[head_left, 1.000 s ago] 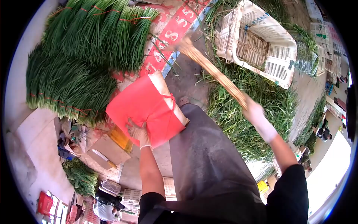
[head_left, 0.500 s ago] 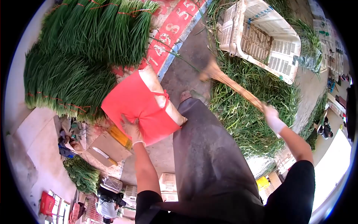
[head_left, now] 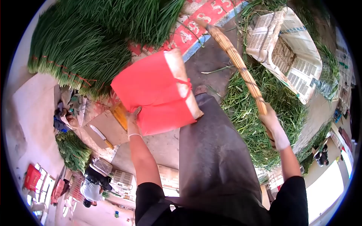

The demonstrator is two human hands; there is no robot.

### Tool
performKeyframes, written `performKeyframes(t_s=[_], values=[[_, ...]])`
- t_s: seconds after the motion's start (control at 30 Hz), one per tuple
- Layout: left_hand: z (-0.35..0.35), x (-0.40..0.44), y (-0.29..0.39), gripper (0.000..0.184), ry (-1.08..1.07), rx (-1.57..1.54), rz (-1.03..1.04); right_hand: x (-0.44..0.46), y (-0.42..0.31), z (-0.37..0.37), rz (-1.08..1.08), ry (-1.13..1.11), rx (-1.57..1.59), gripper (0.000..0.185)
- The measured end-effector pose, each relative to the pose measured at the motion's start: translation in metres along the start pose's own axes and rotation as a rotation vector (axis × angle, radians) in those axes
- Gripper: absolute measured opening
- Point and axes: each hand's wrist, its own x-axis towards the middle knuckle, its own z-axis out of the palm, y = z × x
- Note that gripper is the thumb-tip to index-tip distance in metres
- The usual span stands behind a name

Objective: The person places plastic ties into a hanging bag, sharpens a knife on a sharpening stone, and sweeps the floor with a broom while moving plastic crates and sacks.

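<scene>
My right hand [head_left: 268, 116] is wrapped round a straw hand broom [head_left: 241, 66], a tan bundle bound with dark ties. Its far end reaches over the red painted strip and is blurred. My left hand [head_left: 132, 117] grips the lower left edge of a red cloth-covered cushion [head_left: 154, 90], thumb on the cloth, other fingers mostly hidden. The cushion is tilted, its pale side and a red tie showing on the right, and its lower right corner meets my dark apron [head_left: 215, 154]. Bundles of green chives [head_left: 79, 56] lie beyond the cushion, tied with red bands.
A white plastic crate [head_left: 286, 52] leans on its side by a heap of loose green leaves [head_left: 264, 124]. A knife [head_left: 102, 135] rests on a brown board [head_left: 109, 126] at left. Another chive bundle [head_left: 71, 150] lies below. A person [head_left: 90, 188] is at lower left.
The broom has swung up and away from the floor near my foot, its far end now higher. My left hand has shifted from the cushion's face to its lower left edge.
</scene>
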Motion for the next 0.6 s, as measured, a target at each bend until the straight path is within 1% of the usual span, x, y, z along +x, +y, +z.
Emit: performKeyframes(t_s=[0.03,0.1,0.17,0.23,0.27,0.3,0.33,0.37,0.4,0.43,0.5,0.53,0.57,0.6], values=[[-0.002,-0.005,0.006,0.098,-0.116,-0.080,-0.156,0.017,-0.022,0.021,0.020,-0.086,0.254,0.053],[0.001,-0.008,0.005,0.092,-0.218,-0.168,-0.320,0.052,-0.055,0.077,-0.046,-0.347,0.725,0.046],[0.011,-0.007,-0.006,0.084,-0.269,-0.083,-0.125,0.096,-0.071,0.147,-0.035,-0.399,0.772,0.036],[0.017,-0.030,0.036,0.094,-0.230,-0.096,-0.066,0.116,-0.098,0.203,0.040,-0.436,0.728,0.029],[0.024,-0.036,0.035,0.088,-0.143,-0.085,0.013,0.122,-0.096,0.233,-0.005,-0.439,0.829,0.026],[0.025,-0.051,0.052,0.083,-0.063,-0.007,0.031,0.128,-0.093,0.263,-0.051,-0.447,0.930,0.023],[0.026,-0.068,0.070,0.077,0.018,0.071,0.042,0.135,-0.088,0.267,0.027,-0.426,0.912,0.021],[0.020,-0.100,0.120,0.073,0.072,0.217,-0.018,0.138,-0.080,0.268,0.113,-0.398,0.892,0.020],[0.023,-0.127,0.132,0.067,0.192,0.339,0.103,0.134,-0.073,0.260,0.232,-0.474,0.950,0.022],[0.027,-0.153,0.140,0.062,0.306,0.460,0.221,0.134,-0.060,0.250,0.201,-0.482,0.989,0.022],[0.031,-0.203,0.163,0.058,0.348,0.339,0.529,0.131,-0.035,0.231,0.140,-0.502,1.067,0.024],[0.027,-0.221,0.183,0.056,0.321,0.387,0.602,0.116,-0.042,0.215,0.198,-0.435,1.116,0.018],[0.020,-0.233,0.194,0.055,0.281,0.435,0.675,0.111,-0.039,0.204,0.103,-0.476,1.157,0.022],[0.012,-0.236,0.190,0.055,0.294,0.428,0.656,0.112,-0.038,0.196,0.067,-0.443,1.164,0.026]])
